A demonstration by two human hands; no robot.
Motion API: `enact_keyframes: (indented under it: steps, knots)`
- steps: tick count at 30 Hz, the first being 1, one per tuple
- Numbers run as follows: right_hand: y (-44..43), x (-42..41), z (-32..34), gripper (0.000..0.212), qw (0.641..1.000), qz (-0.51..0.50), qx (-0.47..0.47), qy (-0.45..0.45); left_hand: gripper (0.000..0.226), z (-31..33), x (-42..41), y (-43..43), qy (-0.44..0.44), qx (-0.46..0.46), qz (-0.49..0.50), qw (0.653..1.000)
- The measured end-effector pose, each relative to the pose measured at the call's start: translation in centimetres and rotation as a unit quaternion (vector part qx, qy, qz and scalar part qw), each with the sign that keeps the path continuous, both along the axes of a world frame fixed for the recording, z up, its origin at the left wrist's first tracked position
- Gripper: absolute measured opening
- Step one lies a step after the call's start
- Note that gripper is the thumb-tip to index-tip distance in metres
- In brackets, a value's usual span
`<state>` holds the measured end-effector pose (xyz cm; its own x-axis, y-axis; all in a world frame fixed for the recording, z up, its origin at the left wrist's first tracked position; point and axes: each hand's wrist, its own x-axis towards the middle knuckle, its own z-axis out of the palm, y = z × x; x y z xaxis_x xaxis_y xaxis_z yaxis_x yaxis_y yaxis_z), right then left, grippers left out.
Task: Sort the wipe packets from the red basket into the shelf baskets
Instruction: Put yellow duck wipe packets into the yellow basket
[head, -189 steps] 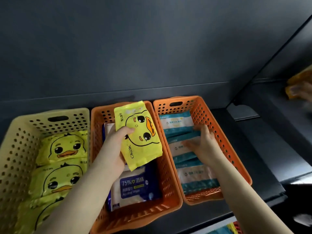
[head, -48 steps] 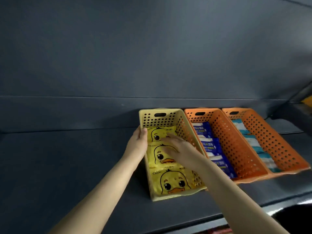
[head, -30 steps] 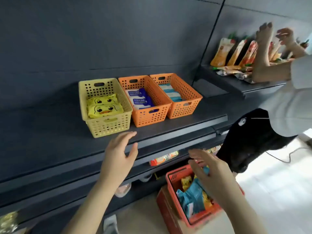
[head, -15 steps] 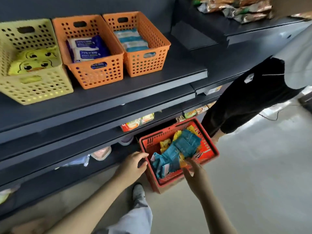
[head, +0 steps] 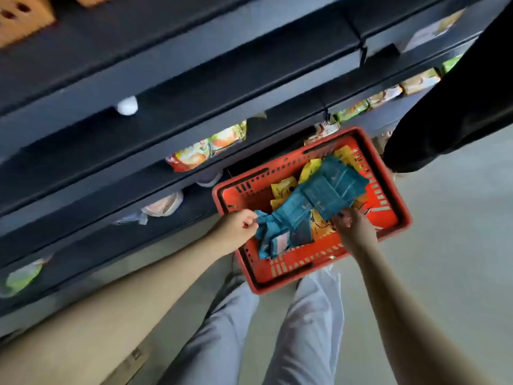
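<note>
– Dark shelving (head: 194,79) fills the upper left, and pale grey floor (head: 449,259) fills the right. What stands on that floor?

– One red basket (head: 395,218) with slotted walls. It sits just in front of the lowest shelf, beyond the person's light trousers (head: 313,329).

– And inside it?

– A loose heap. Teal packets (head: 330,187) lie on top, overlapping, running from the far right corner down to the near left wall. Yellow packets (head: 283,187) show underneath and behind them, toward the shelf side.

– Where are the hands?

– Both are at the basket. The left hand (head: 236,232) is over the left rim, with its fingers curled into a pinch on the crumpled corner of the nearest of the teal packets. The right hand (head: 354,227) is near the middle, with its fingertips closed on the near edge of a flatter one. Blur hides how the thumb sits.

– Any shelf baskets in view?

– Only a corner of an orange basket (head: 19,20) at the top left, on the highest shelf. What it holds cannot be seen.

– Other stock?

– Snack bags (head: 205,151) poke out of a lower shelf just above the red basket. A second person's dark garment (head: 458,107) hangs at the far right.
</note>
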<state>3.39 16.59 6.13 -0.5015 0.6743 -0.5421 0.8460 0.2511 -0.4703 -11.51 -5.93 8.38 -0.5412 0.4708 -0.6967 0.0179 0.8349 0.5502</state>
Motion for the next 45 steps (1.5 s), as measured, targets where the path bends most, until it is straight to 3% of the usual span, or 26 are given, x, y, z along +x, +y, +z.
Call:
enact_keyframes:
  steps: [7, 18, 27, 32, 36, 40, 43, 45]
  knots:
    - [5.3, -3.1, -9.1, 0.046, 0.998, 0.057, 0.007, -0.018, 0.033, -10.0, -3.6, 8.0, -0.015, -0.048, 0.073, 0.996]
    - [6.4, -1.8, -13.5, 0.026, 0.999, 0.014, -0.002, 0.036, 0.05, -15.0, -3.7, 20.0, -0.104, -0.027, 0.159, 0.981]
    - [7.5, -1.7, -13.4, 0.01, 0.987, -0.07, -0.082, 0.118, 0.055, -16.3, -2.3, 22.4, -0.115, -0.009, 0.283, 0.952]
    - [7.3, -1.2, -10.3, 0.007, 0.956, -0.182, -0.115, 0.198, 0.055, -14.0, -2.3, 20.7, -0.069, 0.02, 0.287, 0.955]
    - [6.8, -0.8, -5.8, 0.005, 0.942, -0.201, -0.107, 0.245, 0.06, -9.1, -2.5, 18.3, -0.02, 0.052, 0.258, 0.964]
    - [5.6, -1.7, 1.0, 0.009, 0.885, -0.293, -0.168, 0.321, 0.065, -2.0, -2.5, 15.3, 0.007, 0.093, 0.251, 0.964]
    - [4.4, -2.8, 7.5, 0.01, 0.858, -0.29, -0.196, 0.376, 0.028, 4.6, -2.8, 13.2, 0.002, 0.123, 0.289, 0.949]
    - [3.7, -3.5, 12.1, 0.009, 0.844, -0.268, -0.201, 0.418, 0.031, 9.0, -2.8, 11.8, -0.021, 0.146, 0.333, 0.931]
